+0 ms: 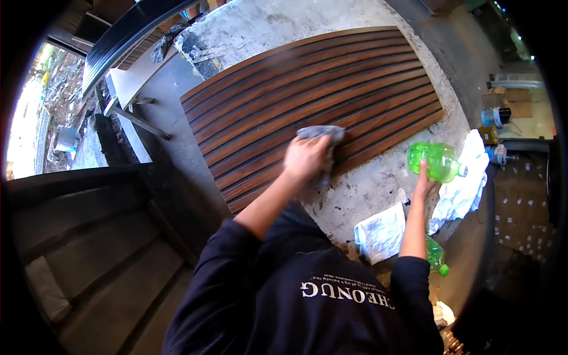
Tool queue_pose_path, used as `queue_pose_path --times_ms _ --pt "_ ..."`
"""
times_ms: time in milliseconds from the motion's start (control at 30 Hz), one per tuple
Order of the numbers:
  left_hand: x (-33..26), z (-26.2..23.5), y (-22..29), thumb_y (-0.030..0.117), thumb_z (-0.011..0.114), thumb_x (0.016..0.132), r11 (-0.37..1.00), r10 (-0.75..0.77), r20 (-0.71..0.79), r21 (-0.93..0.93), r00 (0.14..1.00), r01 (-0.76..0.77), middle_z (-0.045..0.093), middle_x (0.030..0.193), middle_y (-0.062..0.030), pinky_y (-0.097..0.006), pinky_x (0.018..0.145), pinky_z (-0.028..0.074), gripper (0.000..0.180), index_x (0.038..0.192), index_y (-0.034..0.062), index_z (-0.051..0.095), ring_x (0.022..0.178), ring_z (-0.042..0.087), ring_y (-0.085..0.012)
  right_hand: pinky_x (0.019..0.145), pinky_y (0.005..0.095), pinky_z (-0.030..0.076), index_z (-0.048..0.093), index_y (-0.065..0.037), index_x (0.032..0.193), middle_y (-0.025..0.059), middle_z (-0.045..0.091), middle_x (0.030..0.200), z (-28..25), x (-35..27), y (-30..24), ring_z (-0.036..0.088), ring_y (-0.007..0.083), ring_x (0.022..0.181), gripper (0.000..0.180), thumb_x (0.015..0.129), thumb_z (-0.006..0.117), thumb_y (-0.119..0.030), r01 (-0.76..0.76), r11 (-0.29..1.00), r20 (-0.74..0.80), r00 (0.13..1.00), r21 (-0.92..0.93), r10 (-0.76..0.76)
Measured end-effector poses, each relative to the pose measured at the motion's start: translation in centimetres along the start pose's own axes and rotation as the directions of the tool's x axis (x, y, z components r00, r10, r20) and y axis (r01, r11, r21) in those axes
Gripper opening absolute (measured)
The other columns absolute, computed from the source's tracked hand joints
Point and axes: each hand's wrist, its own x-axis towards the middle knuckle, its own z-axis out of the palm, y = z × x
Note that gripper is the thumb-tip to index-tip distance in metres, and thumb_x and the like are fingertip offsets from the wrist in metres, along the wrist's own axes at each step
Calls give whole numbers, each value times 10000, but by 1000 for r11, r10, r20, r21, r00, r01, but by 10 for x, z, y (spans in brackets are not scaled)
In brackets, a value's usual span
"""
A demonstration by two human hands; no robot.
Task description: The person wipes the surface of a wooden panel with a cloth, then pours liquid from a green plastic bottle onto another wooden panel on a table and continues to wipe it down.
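a long dark-brown wooden panel with black grooves (pixel 313 89) lies flat on the worn, paint-smeared grey bench (pixel 248 29), its left end reaching past the bench's left edge, its right end close to the right edge. the left hand (pixel 306 158) is closed over a crumpled grey cloth (pixel 322 132), which touches the panel about midway along its near edge and hangs over that edge. the right hand (pixel 423 182) grips a clear bottle of bright green liquid (pixel 435 161), which is tipped on its side, its cap toward the bench's right edge; most of those fingers are hidden. beside this bottle, a rumpled white cloth (pixel 464 186) lies along the right edge. 1 folded white cloth (pixel 380 232) sits by the near edge. a 2nd green bottle (pixel 435 255) is partly behind the right sleeve (pixel 412 281); i cannot tell what supports it.
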Motion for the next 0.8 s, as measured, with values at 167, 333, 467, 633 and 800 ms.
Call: queue_pose_path --times_ms 167,333,467,633,800 --pt "42 41 20 188 575 784 1000 21 27 -9 999 -21 649 769 -76 -393 740 470 138 890 112 530 745 649 -288 933 333 424 441 17 1273 116 539 1222 23 -28 -44 525 206 1082 632 748 776 -89 73 991 -150 987 114 -56" --pt "-48 -48 -24 163 624 732 998 51 -26 30 998 -50 623 729 -59 -410 670 470 151 839 112 531 692 632 -264 917 331 429 440 17 1258 122 548 1184 19 -44 -63 537 205 1059 656 724 794 -123 136 991 -58 989 -7 -136" --pt "-133 -116 -99 101 627 702 986 -41 -35 158 999 46 538 614 -43 -363 583 408 144 741 123 490 581 576 -229 852 355 475 499 11 1183 138 608 1070 26 -74 -92 600 229 961 638 654 818 -147 208 971 258 951 -117 -172" --pt "-120 -110 -105 106 611 736 981 -181 -113 42 977 187 578 618 -111 -402 602 431 121 775 85 498 626 595 -306 799 417 514 495 -97 1193 167 626 1065 59 -104 -151 626 351 948 683 599 820 -182 361 788 357 914 -499 -193" --pt "-39 -64 -96 177 624 792 967 -248 -132 -100 960 236 606 693 -184 -470 627 463 131 854 94 543 666 591 -390 907 422 471 480 -132 1249 132 610 1128 57 -96 -164 593 305 1047 742 579 799 -121 511 619 463 849 -596 -255"
